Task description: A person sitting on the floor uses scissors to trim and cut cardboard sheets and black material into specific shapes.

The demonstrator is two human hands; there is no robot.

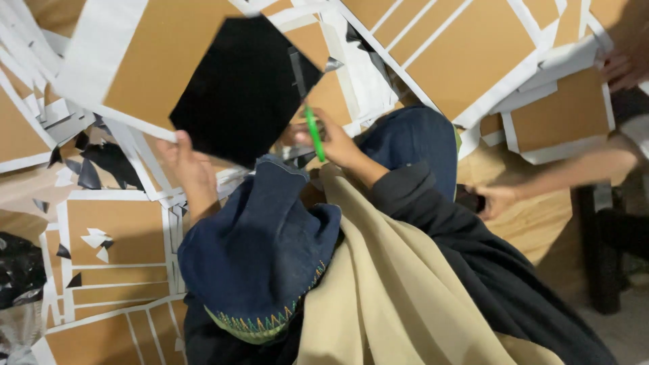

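My left hand (190, 164) grips the lower left edge of a large black sheet (243, 88) and holds it up, tilted like a diamond. My right hand (334, 143) is closed on a green-handled cutting tool (313, 133) whose tip meets the sheet's right edge. A thin cut strip (297, 67) curls off that edge. My blue sleeve and beige cloth cover my lap below the hands.
Brown cardboard panels with white borders (466, 47) and black offcuts (101, 162) litter the floor all around. Another person's forearm and hand (500, 197) reach in from the right over a wooden board (534, 223); a second hand (625, 67) shows at the top right.
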